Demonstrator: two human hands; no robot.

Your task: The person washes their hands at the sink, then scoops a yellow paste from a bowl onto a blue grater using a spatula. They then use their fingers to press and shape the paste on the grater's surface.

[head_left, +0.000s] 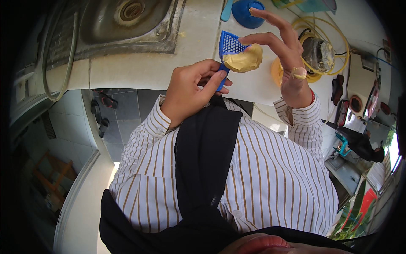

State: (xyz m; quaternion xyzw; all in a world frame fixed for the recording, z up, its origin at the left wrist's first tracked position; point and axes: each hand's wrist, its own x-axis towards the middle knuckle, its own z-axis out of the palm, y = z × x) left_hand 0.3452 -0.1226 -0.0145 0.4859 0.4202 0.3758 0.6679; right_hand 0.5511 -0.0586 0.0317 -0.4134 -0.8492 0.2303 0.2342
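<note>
My left hand (188,86) is closed around the handle of a blue perforated plastic scoop (228,42), held above the counter's front edge. A thick lump of smooth yellow paste (244,61) covers much of the scoop's mesh. My right hand (287,55) is raised to the right of the scoop, its fingers spread and holding nothing. A dab of the same paste sticks to its thumb, and traces show on the fingertips. The index fingertip comes close to the scoop's edge; whether they touch I cannot tell. An orange-yellow container (277,72) is partly hidden behind this hand.
On the white counter (198,46), a blue bowl (245,16) and a teal utensil (227,10) lie beyond the scoop. A steel sink (169,40) is at left. To the right, a yellow hose (340,34) loops around a paste-smeared dark cylindrical object (313,53).
</note>
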